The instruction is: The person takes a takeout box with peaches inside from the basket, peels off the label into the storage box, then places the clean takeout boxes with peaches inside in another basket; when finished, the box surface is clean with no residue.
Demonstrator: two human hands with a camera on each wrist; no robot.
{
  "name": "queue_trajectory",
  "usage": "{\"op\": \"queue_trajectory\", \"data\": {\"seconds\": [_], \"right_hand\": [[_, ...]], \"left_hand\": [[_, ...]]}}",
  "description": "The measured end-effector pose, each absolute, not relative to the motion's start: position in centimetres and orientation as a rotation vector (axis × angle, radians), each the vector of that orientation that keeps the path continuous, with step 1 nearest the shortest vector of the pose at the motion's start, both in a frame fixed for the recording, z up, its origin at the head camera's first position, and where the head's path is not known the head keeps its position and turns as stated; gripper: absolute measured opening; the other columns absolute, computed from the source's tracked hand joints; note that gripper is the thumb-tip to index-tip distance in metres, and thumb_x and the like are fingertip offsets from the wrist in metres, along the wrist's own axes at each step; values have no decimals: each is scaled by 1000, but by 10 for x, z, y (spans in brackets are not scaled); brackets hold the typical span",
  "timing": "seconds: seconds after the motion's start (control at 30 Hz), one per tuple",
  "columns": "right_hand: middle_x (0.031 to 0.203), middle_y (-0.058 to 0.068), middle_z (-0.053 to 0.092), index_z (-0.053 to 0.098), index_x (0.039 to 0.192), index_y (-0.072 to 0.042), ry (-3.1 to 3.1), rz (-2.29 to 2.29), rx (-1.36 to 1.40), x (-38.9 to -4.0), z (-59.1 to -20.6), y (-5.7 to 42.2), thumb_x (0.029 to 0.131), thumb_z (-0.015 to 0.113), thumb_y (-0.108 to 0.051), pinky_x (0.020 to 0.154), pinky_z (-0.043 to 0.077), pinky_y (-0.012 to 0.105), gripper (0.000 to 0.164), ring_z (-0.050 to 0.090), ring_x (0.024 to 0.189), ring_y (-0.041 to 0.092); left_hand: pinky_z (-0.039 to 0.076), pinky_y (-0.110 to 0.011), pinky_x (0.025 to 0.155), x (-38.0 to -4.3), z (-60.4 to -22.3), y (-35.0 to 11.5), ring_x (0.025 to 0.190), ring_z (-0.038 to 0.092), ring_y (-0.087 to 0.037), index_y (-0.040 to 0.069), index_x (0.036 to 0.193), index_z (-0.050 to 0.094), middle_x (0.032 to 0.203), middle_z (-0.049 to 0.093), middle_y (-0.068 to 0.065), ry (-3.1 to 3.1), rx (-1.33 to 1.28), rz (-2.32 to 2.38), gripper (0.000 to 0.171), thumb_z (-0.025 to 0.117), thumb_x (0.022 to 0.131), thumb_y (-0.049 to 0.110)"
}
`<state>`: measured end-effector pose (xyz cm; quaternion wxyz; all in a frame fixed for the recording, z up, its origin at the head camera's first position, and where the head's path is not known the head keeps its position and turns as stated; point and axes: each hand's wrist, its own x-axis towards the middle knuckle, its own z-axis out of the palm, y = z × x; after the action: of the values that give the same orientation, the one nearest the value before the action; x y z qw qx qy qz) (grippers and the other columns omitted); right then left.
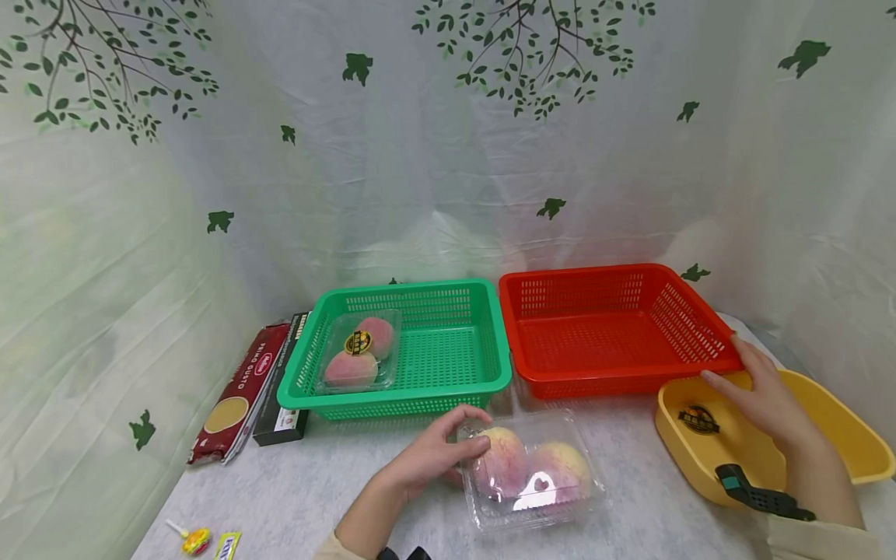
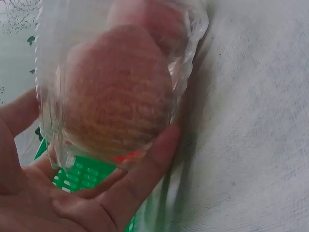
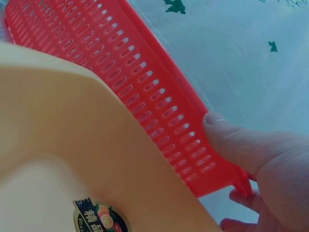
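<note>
My left hand (image 1: 437,455) grips the left end of a clear plastic clamshell box (image 1: 483,509) that holds two pink-and-yellow peaches (image 1: 558,470). In the left wrist view a peach (image 2: 118,89) fills the box (image 2: 50,140), with fingers on both sides of it. Over at the right, my right hand (image 1: 770,393) holds the front right corner of a red plastic basket (image 1: 595,381). The right wrist view shows the thumb on the basket's rim (image 3: 181,89) and fingertips below the corner.
A green basket (image 1: 413,404) holds another clear box of two peaches (image 1: 352,369). The yellow basin (image 1: 728,459) under my right forearm bears a round black-and-gold sticker (image 1: 698,420). A red packet (image 1: 238,397), black box (image 1: 281,424), lollipop (image 1: 196,540) and small yellow packet (image 1: 227,546) lie left.
</note>
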<state>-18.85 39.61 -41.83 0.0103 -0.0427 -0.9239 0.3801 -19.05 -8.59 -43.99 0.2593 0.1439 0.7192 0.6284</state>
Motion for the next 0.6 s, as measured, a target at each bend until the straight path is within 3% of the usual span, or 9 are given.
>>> {"op": "queue_trajectory", "data": {"seconds": [0.3,0.5,0.6], "right_hand": [[161,36,-11,-10,159,-7,-2887,1182,-141,-189,-418,395,101,51,-45,94,29,83,92,3,141,65],[160,37,-9,-9,159,-6,-2884,1186,-139,-189,-417,395,101,50,-46,94,29,83,92,3,141,65],[160,37,-10,-9,159,-7,-2883,1194,-129,-189,-417,395,101,50,-46,94,29,83,92,3,140,65]], "left_hand": [[59,-36,59,-189,-445,-85,78,67,-17,9,127,47,102,60,-4,1745,385,1740,39,65,96,25],[60,-40,60,-189,-445,-84,82,69,-19,10,125,44,100,64,-4,1678,408,1740,36,62,98,26],[61,-45,62,-187,-445,-82,86,69,-21,11,134,43,103,64,-6,1639,446,1723,41,59,99,25]]}}
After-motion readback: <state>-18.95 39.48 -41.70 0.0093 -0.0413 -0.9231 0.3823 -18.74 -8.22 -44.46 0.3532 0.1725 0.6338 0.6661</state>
